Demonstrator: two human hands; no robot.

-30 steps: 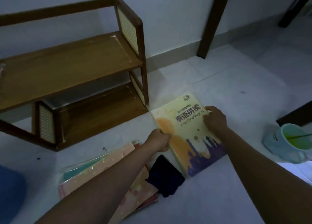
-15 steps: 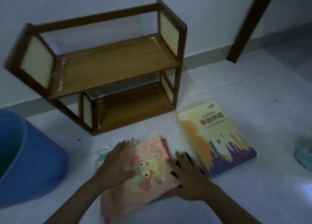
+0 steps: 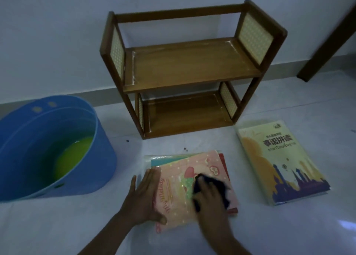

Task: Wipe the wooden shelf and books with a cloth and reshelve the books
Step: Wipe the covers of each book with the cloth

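A: What could go wrong here?

B: The right hand (image 3: pixel 209 194) presses a dark cloth (image 3: pixel 221 191) on the pink book (image 3: pixel 179 189), the top one of a small stack on the floor (image 3: pixel 269 231). Whether its fingers curl round the cloth I cannot tell; there is blur. The left hand (image 3: pixel 143 199) lies flat with straight fingers on the left edge of this book. If it lifts, I think the wiping may push the book off the stack. A very wet cloth could also damage the cover.

A: And the other book?

B: The yellow book (image 3: pixel 279 164) lies on the floor to the right, apart from the stack, near the front right corner of the wooden shelf (image 3: pixel 185 62). Both boards of the shelf carry nothing.

A: Any containers?

B: A blue tub (image 3: pixel 92 158) stands on the floor, left of the stack. It holds a little yellow-green liquid at the bottom. A careless elbow could tip it toward the books.
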